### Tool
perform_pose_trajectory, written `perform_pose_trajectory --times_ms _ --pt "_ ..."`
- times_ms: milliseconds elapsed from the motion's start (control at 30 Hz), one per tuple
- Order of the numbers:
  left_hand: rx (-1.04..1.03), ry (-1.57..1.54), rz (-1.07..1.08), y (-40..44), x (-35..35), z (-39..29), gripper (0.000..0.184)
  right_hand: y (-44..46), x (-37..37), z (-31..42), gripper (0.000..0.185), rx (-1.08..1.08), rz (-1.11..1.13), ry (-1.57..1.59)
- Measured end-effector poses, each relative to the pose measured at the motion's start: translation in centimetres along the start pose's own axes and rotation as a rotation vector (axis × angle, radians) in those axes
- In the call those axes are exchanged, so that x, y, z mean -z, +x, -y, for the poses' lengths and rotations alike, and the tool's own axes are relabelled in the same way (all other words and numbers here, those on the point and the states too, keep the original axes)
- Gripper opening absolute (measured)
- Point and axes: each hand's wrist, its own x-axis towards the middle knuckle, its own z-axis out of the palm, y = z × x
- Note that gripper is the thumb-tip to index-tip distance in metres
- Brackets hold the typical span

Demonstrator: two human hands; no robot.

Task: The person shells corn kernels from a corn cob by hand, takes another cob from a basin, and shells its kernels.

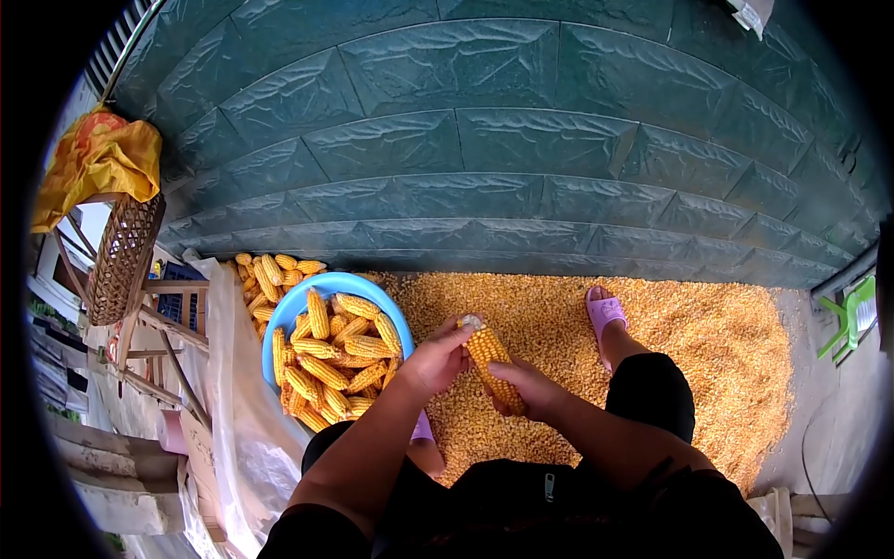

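Between my two hands is a yellow corn cob (488,359), tilted, with a pale bare patch at its upper end. My left hand (440,356) grips the cob near that pale end. Lower down, my right hand (533,389) is closed around the other end, thumb lying along the kernels. To the left of my left hand stands a blue basin (406,326) heaped with whole corn cobs (324,371). Loose kernels (549,321) cover the ground beneath both hands.
More cobs (268,272) lie behind the basin beside plastic sheeting (233,410). A green textured wall (503,140) closes off the back. At left are a wicker basket (126,261) and a yellow bag (107,163); a green chair (847,317) stands at right. My feet wear pink slippers (605,310).
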Motion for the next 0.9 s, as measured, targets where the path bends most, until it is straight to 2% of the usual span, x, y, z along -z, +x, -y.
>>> perform_pose_trajectory --times_ms 100,167,300,367,400,467,567,667,800,867,900 --pt "-0.021 0.092 -0.086 0.6 0.5 1.0 0.038 0.0 -1.0 -0.7 0.034 0.044 -0.104 -0.062" --pt "-0.077 0.123 -0.156 1.1 0.7 1.9 0.039 -0.2 -0.9 -0.8 0.034 0.029 -0.085 -0.052" --pt "-0.054 0.209 -0.214 1.5 1.3 2.1 0.040 -0.4 -1.2 -0.8 0.034 -0.026 -0.085 -0.008" --pt "-0.006 0.300 -0.356 1.4 1.0 1.9 0.039 -0.1 -0.9 -1.1 0.033 -0.020 -0.069 -0.059" --pt "-0.005 0.300 -0.357 1.5 1.5 2.0 0.039 0.1 -0.6 -1.2 0.032 -0.014 -0.053 -0.109" --pt "0.055 0.084 -0.100 1.6 3.1 2.0 0.039 0.4 0.0 -1.2 0.031 -0.024 -0.005 -0.051" --pt "0.170 -0.067 0.013 0.3 1.2 -0.3 0.039 0.5 0.3 -0.8 0.030 -0.055 0.042 0.049" --pt "0.091 -0.004 0.124 -0.4 0.5 -1.1 0.037 0.0 0.2 -0.3 0.030 -0.061 0.096 0.112" --pt "0.007 0.076 0.005 -0.1 0.1 -0.3 0.040 0.3 0.5 -0.6 0.028 -0.042 0.164 0.053" --pt "-0.049 0.200 -0.123 0.6 1.1 0.8 0.045 0.2 0.4 -0.8 0.028 -0.035 0.131 0.033" --pt "-0.048 0.201 -0.123 1.0 1.5 1.3 0.045 0.1 0.2 -0.9 0.029 -0.028 0.100 0.010"
